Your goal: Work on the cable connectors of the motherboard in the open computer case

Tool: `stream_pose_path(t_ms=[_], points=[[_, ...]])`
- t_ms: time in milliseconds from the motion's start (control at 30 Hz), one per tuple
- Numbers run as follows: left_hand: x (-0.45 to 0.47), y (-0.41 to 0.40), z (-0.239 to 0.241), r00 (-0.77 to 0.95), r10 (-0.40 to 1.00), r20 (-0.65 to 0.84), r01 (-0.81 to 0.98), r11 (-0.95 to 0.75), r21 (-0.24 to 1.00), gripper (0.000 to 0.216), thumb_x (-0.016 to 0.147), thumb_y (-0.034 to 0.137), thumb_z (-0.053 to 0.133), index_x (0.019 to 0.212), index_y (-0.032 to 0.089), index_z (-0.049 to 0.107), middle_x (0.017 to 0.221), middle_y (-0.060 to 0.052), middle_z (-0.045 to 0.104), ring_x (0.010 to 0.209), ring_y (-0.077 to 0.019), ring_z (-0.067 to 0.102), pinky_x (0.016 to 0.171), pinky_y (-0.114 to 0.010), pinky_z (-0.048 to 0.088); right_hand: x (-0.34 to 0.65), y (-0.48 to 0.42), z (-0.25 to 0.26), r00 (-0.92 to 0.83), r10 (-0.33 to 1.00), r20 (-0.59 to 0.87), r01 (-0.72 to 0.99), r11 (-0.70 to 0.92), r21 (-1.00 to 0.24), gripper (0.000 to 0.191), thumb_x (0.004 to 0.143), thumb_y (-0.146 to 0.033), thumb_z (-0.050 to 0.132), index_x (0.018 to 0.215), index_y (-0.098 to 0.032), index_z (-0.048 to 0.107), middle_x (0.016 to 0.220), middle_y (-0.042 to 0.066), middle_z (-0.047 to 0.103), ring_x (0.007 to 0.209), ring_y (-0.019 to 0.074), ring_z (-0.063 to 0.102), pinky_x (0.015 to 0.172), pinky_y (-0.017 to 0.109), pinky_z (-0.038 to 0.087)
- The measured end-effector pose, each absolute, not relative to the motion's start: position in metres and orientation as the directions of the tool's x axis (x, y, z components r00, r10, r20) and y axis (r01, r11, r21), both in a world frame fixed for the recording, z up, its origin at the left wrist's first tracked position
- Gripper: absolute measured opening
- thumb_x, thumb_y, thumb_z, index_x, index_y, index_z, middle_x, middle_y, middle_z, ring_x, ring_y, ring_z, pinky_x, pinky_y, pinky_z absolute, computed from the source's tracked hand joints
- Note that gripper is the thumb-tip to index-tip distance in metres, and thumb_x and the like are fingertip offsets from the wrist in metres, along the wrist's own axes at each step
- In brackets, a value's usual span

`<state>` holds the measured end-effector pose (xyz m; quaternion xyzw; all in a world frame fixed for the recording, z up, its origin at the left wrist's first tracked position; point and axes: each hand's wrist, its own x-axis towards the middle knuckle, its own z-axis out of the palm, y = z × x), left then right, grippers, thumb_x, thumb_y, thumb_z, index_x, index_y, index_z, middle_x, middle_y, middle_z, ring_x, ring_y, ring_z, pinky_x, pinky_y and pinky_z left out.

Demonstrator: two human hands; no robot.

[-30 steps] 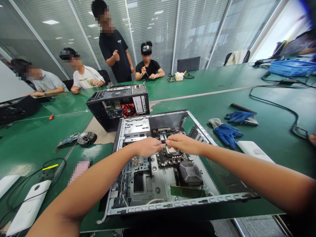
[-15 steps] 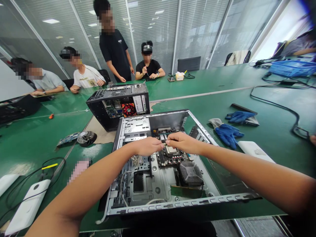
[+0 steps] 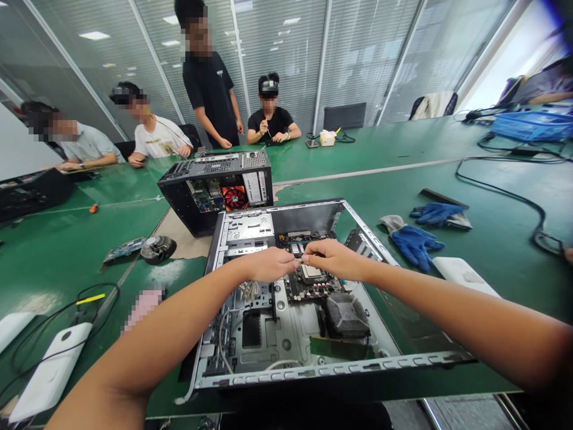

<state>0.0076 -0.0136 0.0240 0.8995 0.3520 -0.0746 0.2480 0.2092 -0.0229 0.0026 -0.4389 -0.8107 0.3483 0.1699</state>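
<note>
An open computer case [image 3: 264, 373] lies on its side in front of me. Inside it is a motherboard [image 3: 308, 291] with a square silver processor [image 3: 310, 270]. My left hand [image 3: 271, 264] and my right hand [image 3: 329, 258] meet above the board, beside the processor, fingertips pinched close together. Whatever sits between the fingertips is too small to make out. Nearer to me in the case rest a finned heat sink [image 3: 347, 313] and a green circuit-board stick [image 3: 338, 347]. Loose cables [image 3: 250, 291] lie left of the motherboard.
A second computer case [image 3: 215, 179] stands behind. Blue gloves [image 3: 416, 242] and a white power bank [image 3: 463, 275] lie to the right; another white power bank [image 3: 51, 373] with a cable is at left. A round fan cooler [image 3: 157, 249] sits left. Several people are across the table.
The view has shifted very slightly. Both hands stay pinched at the same spot over the motherboard.
</note>
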Motion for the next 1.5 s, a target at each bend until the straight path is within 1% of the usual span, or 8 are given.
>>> stream_pose_path(t_ms=[267, 433, 600, 767, 967, 1067, 1300, 1500], points=[[0.0069, -0.0136, 0.0218, 0.743, 0.595, -0.308, 0.669, -0.647, 0.365, 0.045, 0.096, 0.044, 0.026, 0.071, 0.017, 0.052, 0.067, -0.003, 0.053, 0.062, -0.0145, 0.046, 0.061, -0.028, 0.036, 0.2101, -0.0232, -0.001, -0.605, 0.796, -0.004, 0.6, 0.452, -0.66, 0.031, 0.089, -0.038, 0.041, 0.065, -0.02, 0.044, 0.06, -0.002, 0.046, 0.06, 0.0131, 0.041, 0.059, 0.027, 0.03], [0.0072, -0.014, 0.0204, 0.759, 0.583, -0.289, 0.65, -0.659, 0.378, 0.044, 0.096, 0.042, 0.026, 0.068, 0.017, 0.05, 0.066, -0.002, 0.052, 0.062, -0.014, 0.046, 0.06, -0.028, 0.035, 0.2109, -0.0233, -0.0021, -0.625, 0.78, -0.014, 0.591, 0.462, -0.661, 0.035, 0.091, -0.04, 0.036, 0.062, -0.021, 0.039, 0.058, -0.002, 0.044, 0.058, 0.013, 0.04, 0.058, 0.027, 0.028], [0.0082, -0.0158, 0.0222, 0.766, 0.578, -0.282, 0.641, -0.647, 0.414, 0.043, 0.095, 0.042, 0.025, 0.067, 0.018, 0.046, 0.065, -0.001, 0.048, 0.062, -0.0138, 0.044, 0.06, -0.028, 0.033, 0.2117, -0.0232, -0.0015, -0.639, 0.769, -0.016, 0.566, 0.455, -0.688, 0.037, 0.092, -0.04, 0.033, 0.063, -0.02, 0.041, 0.058, -0.001, 0.045, 0.058, 0.0136, 0.041, 0.058, 0.028, 0.029], [0.0076, -0.0149, 0.0221, 0.765, 0.577, -0.288, 0.642, -0.643, 0.418, 0.042, 0.094, 0.044, 0.024, 0.066, 0.018, 0.041, 0.064, -0.001, 0.045, 0.061, -0.0138, 0.042, 0.059, -0.028, 0.031, 0.211, -0.0235, -0.001, -0.624, 0.781, 0.002, 0.576, 0.462, -0.674, 0.034, 0.091, -0.038, 0.038, 0.061, -0.02, 0.038, 0.058, -0.002, 0.044, 0.058, 0.0125, 0.039, 0.057, 0.027, 0.028], [0.0079, -0.0144, 0.0247, 0.744, 0.592, -0.309, 0.668, -0.643, 0.376, 0.042, 0.095, 0.043, 0.024, 0.068, 0.018, 0.044, 0.067, -0.002, 0.049, 0.064, -0.015, 0.045, 0.062, -0.029, 0.033, 0.211, -0.0243, -0.0017, -0.582, 0.813, 0.036, 0.599, 0.458, -0.657, 0.023, 0.085, -0.034, 0.049, 0.071, -0.017, 0.055, 0.062, -0.001, 0.052, 0.059, 0.0123, 0.042, 0.058, 0.026, 0.029], [0.0087, -0.0155, 0.0262, 0.733, 0.602, -0.318, 0.68, -0.634, 0.368, 0.041, 0.095, 0.042, 0.025, 0.069, 0.018, 0.045, 0.069, -0.002, 0.052, 0.065, -0.0151, 0.046, 0.062, -0.028, 0.034, 0.211, -0.0251, -0.0007, -0.575, 0.817, 0.041, 0.602, 0.456, -0.655, 0.022, 0.085, -0.034, 0.05, 0.074, -0.017, 0.058, 0.064, -0.001, 0.054, 0.06, 0.0124, 0.044, 0.058, 0.026, 0.03], [0.0084, -0.015, 0.0229, 0.748, 0.59, -0.303, 0.663, -0.645, 0.38, 0.043, 0.096, 0.042, 0.025, 0.067, 0.018, 0.045, 0.066, -0.001, 0.05, 0.063, -0.0142, 0.045, 0.062, -0.028, 0.033, 0.2113, -0.0244, -0.0004, -0.621, 0.784, -0.009, 0.595, 0.465, -0.656, 0.034, 0.091, -0.038, 0.038, 0.063, -0.02, 0.042, 0.058, -0.002, 0.045, 0.057, 0.0126, 0.04, 0.057, 0.027, 0.029], [0.0077, -0.0149, 0.0209, 0.762, 0.58, -0.289, 0.647, -0.659, 0.384, 0.045, 0.096, 0.043, 0.024, 0.067, 0.017, 0.047, 0.065, -0.001, 0.049, 0.062, -0.0138, 0.044, 0.061, -0.027, 0.033, 0.2116, -0.0235, -0.003, -0.644, 0.765, -0.009, 0.571, 0.473, -0.671, 0.035, 0.093, -0.037, 0.035, 0.063, -0.02, 0.042, 0.058, -0.001, 0.047, 0.058, 0.0132, 0.041, 0.057, 0.027, 0.029]])
